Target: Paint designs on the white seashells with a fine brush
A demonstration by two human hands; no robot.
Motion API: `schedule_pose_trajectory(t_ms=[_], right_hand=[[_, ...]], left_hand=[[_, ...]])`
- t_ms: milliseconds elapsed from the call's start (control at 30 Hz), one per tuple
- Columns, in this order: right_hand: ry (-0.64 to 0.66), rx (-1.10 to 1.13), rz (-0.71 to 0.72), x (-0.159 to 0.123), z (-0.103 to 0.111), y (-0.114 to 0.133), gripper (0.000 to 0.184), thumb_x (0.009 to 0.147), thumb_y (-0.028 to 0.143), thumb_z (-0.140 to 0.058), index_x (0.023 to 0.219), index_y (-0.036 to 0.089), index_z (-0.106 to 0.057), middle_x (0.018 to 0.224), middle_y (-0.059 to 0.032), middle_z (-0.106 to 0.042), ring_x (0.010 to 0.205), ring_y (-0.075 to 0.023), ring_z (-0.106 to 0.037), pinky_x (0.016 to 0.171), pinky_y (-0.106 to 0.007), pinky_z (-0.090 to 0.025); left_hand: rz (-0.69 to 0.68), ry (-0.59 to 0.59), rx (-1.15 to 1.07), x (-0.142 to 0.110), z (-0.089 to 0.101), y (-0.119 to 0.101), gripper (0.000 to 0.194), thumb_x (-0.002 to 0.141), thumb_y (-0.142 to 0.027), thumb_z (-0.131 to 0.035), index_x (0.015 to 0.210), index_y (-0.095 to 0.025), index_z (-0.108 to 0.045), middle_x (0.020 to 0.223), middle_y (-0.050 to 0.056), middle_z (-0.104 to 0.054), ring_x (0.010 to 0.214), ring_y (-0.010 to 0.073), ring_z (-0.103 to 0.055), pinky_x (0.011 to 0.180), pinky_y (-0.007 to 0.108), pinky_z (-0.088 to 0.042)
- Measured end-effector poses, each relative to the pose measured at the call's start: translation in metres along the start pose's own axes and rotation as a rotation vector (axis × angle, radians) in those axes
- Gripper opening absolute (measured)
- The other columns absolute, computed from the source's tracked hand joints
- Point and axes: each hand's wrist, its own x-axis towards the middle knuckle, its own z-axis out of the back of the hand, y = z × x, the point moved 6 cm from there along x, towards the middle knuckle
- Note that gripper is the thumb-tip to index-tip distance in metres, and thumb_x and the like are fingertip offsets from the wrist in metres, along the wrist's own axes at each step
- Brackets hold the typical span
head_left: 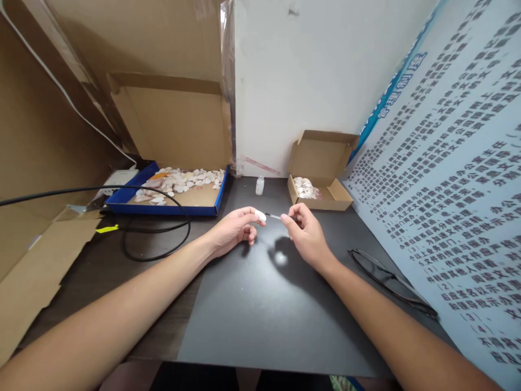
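My left hand [240, 231] pinches a small white shell [260, 216] between thumb and fingertips. In my right hand [304, 233] is a thin, pale-handled brush [274, 216], its dark tip pointing left at the shell. Whether tip and shell touch is too small to tell. Both hands hover over the dark mat, facing each other. Behind them a small whitish bottle [259, 185] stands upright.
An open blue-edged box [163, 208] of white shells lies back left, and a smaller cardboard box [340, 203] of shells back right. A black cable [157, 256] loops at left. Folded glasses [393, 282] lie by the printed panel [443, 179] at right.
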Motion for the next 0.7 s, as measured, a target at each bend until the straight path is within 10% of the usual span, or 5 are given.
schedule_pose_trajectory(t_ms=[700], right_hand=[[0.043, -0.014, 0.005, 0.003, -0.004, -0.003, 0.045, 0.079, 0.052, -0.053, 0.088, 0.009, -0.043, 0.064, 0.0017, -0.039, 0.056, 0.0035, -0.029, 0.053, -0.009, -0.024]], left_hand=[[-0.016, -0.012, 0.093, -0.001, -0.002, 0.000, 0.024, 0.079, -0.030, -0.067, 0.086, -0.015, -0.050, 0.092, 0.002, -0.059, 0.050, 0.0040, -0.049, 0.048, 0.022, -0.044]])
